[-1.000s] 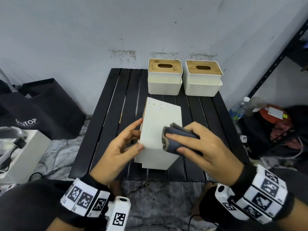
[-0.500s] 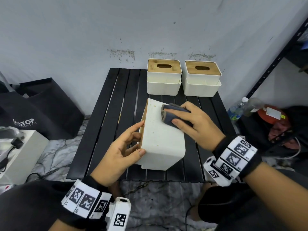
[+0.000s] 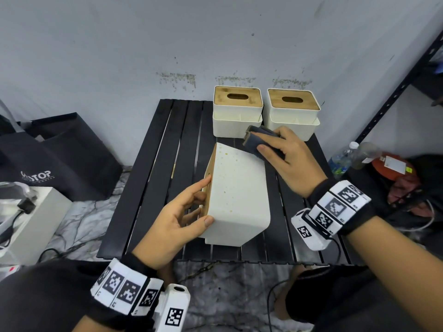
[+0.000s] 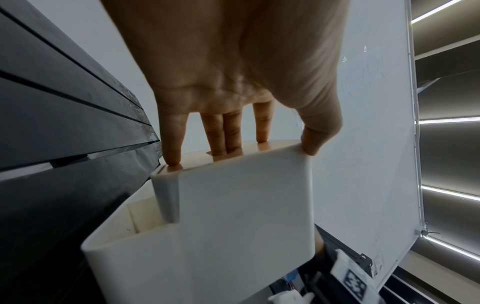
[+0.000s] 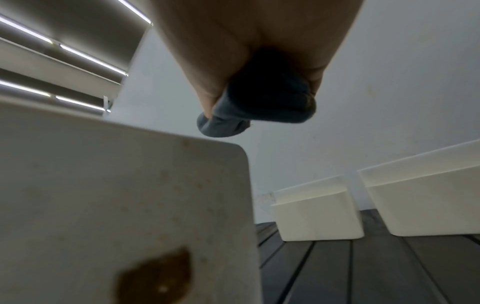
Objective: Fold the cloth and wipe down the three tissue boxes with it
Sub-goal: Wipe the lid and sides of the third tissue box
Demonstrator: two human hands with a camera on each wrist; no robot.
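Observation:
A white tissue box lies tipped on its side on the black slatted table, its speckled underside facing up. My left hand grips its near left corner, thumb on the white face and fingers on the wooden lid. My right hand holds a folded dark grey cloth at the box's far right edge, raised just past it. Two more white tissue boxes with wooden lids stand upright at the back of the table.
A black bag and a white box with cables sit on the floor to the left. Bottles and a dark metal rack are to the right. A brown stain marks the tipped box's face.
My right hand has slid the cloth from the near part of the box's face to its far right edge. The left hand has kept its hold on the box.

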